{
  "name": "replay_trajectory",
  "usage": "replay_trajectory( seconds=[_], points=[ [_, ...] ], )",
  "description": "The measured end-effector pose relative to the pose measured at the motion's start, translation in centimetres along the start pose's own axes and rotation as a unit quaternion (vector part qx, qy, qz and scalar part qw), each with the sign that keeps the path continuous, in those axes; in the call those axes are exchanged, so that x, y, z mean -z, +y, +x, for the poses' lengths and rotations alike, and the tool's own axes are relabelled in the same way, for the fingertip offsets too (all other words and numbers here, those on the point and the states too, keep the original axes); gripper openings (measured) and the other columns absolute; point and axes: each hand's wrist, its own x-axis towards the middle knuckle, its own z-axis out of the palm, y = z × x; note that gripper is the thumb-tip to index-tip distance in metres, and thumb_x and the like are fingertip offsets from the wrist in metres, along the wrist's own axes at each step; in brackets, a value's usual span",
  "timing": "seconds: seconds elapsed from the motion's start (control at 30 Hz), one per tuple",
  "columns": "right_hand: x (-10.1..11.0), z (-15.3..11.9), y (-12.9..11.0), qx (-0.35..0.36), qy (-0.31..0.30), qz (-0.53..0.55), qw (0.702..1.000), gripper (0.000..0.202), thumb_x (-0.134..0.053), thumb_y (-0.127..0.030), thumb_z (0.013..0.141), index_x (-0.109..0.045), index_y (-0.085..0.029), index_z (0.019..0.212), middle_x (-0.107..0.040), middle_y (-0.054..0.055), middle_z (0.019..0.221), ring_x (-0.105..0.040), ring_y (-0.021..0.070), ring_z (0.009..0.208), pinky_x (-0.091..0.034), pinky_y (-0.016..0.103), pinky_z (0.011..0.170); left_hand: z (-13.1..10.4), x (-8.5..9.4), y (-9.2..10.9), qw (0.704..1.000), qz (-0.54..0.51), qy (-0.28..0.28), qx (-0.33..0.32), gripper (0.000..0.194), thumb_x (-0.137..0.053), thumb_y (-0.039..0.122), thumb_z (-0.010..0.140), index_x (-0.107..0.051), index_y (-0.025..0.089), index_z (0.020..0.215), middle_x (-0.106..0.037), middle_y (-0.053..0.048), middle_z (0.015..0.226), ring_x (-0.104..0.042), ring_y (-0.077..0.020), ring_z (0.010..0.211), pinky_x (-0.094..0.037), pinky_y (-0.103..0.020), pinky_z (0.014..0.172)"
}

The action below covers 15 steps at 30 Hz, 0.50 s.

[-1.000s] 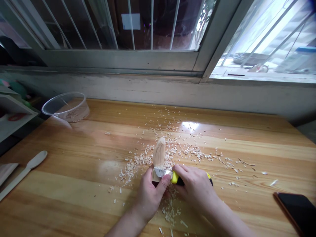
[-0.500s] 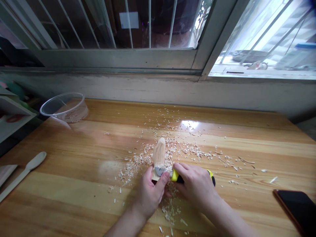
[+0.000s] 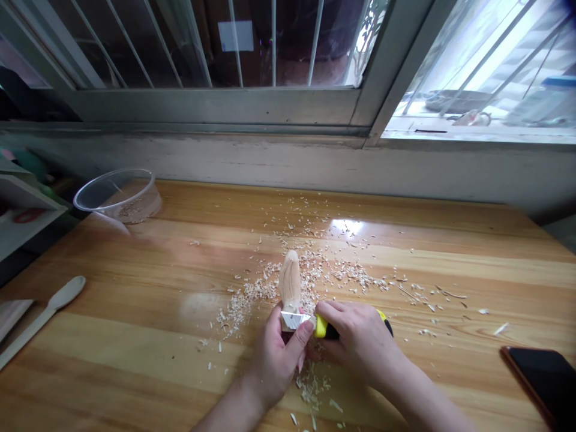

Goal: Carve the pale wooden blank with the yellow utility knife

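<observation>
- Since the earlier frame, the blade (image 3: pixel 294 321) has been brought slightly nearer the wearer along the wood (image 3: pixel 290 282) and tilted, so that light is now caught on its flat; the wood's far tip has been shifted a little left.
- By this, the shaving appears to be concentrated at the wood's near end, below the rounded part.
- The wood is held above the table (image 3: pixel 157 372), rounded end pointing away, its near end gripped by the left hand (image 3: pixel 279 354); its fingers are closed around that end, partly hidden, and its thumb is laid against the blade.
- The knife (image 3: pixel 321 327) is held crosswise by the right hand (image 3: pixel 362 336), fingers wrapped around the handle.
- Shavings (image 3: pixel 252 300) are scattered around and beyond the wood.
- Farther out, a tub (image 3: pixel 155 201) and a spoon (image 3: pixel 67 293) are seen at left, a phone (image 3: pixel 544 378) at right.
</observation>
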Motion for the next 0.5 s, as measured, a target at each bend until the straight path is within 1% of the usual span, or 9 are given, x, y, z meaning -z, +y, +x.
replay_trajectory(
  seconds=[0.1, 0.13, 0.2, 0.27, 0.33, 0.4, 0.5],
  points=[
    [-0.1, 0.0, 0.0, 0.001, 0.013, -0.014, 1.000, 0.013, -0.057, -0.015, 0.063, -0.048, -0.022, 0.069, -0.061, -0.004, 0.062, -0.054, 0.0129, 0.051, -0.024, 0.024, 0.052, 0.1, 0.0, -0.1, 1.000, -0.011, -0.006, 0.005, 0.045, -0.056, 0.061, 0.075, -0.046, 0.018, 0.085, -0.038, 0.013, 0.042, -0.031, -0.0046, 0.034, -0.027, -0.016, 0.036],
    [-0.1, 0.0, -0.1, 0.002, 0.020, -0.022, 1.000, 0.013, -0.057, -0.015, 0.063, -0.048, -0.022, 0.069, -0.061, -0.004, 0.061, -0.054, 0.0130, 0.051, -0.023, 0.024, 0.052, 0.1, 0.0, -0.1, 1.000, -0.014, -0.005, 0.008, 0.045, -0.057, 0.061, 0.074, -0.046, 0.018, 0.083, -0.037, 0.013, 0.041, -0.030, -0.0043, 0.033, -0.027, -0.016, 0.035],
    [-0.2, 0.0, -0.2, 0.003, 0.034, -0.035, 0.999, 0.014, -0.057, -0.015, 0.062, -0.049, -0.022, 0.069, -0.062, -0.004, 0.061, -0.055, 0.0135, 0.051, -0.023, 0.024, 0.051, 0.1, -0.1, 0.2, 1.000, -0.025, 0.002, 0.012, 0.044, -0.058, 0.061, 0.074, -0.046, 0.019, 0.081, -0.035, 0.014, 0.039, -0.029, -0.0041, 0.033, -0.035, -0.016, 0.037],
    [-0.2, 0.0, -0.2, 0.000, 0.047, -0.042, 0.998, 0.014, -0.057, -0.015, 0.061, -0.049, -0.022, 0.070, -0.061, -0.003, 0.061, -0.055, 0.0138, 0.051, -0.023, 0.024, 0.051, 0.0, -0.3, 0.6, 0.999, -0.037, 0.010, 0.014, 0.042, -0.060, 0.058, 0.074, -0.047, 0.019, 0.079, -0.033, 0.015, 0.038, -0.028, -0.0044, 0.033, -0.045, -0.021, 0.044],
    [-0.3, -0.1, -0.3, -0.005, 0.057, -0.043, 0.997, 0.014, -0.056, -0.015, 0.061, -0.050, -0.022, 0.071, -0.061, -0.004, 0.060, -0.055, 0.0139, 0.051, -0.022, 0.024, 0.051, -0.1, -0.4, 0.9, 0.999, -0.043, 0.016, 0.016, 0.040, -0.061, 0.057, 0.073, -0.049, 0.019, 0.079, -0.032, 0.015, 0.038, -0.027, -0.0048, 0.033, -0.049, -0.024, 0.048],
    [-0.3, -0.1, -0.3, -0.004, 0.051, -0.035, 0.998, 0.013, -0.056, -0.015, 0.062, -0.049, -0.022, 0.070, -0.060, -0.004, 0.059, -0.054, 0.0136, 0.050, -0.022, 0.024, 0.051, -0.1, -0.5, 1.0, 0.999, -0.036, 0.027, 0.015, 0.040, -0.063, 0.056, 0.073, -0.049, 0.019, 0.079, -0.036, 0.014, 0.038, -0.029, -0.0053, 0.034, -0.046, -0.021, 0.046],
    [-0.2, 0.0, -0.2, 0.007, 0.022, -0.016, 1.000, 0.013, -0.057, -0.017, 0.063, -0.047, -0.022, 0.068, -0.061, -0.004, 0.060, -0.054, 0.0128, 0.050, -0.023, 0.023, 0.051, -0.1, -0.4, 0.7, 0.999, -0.019, 0.039, 0.004, 0.041, -0.062, 0.056, 0.073, -0.050, 0.018, 0.084, -0.042, 0.011, 0.042, -0.034, -0.0061, 0.036, -0.036, -0.018, 0.041]
  ],
)
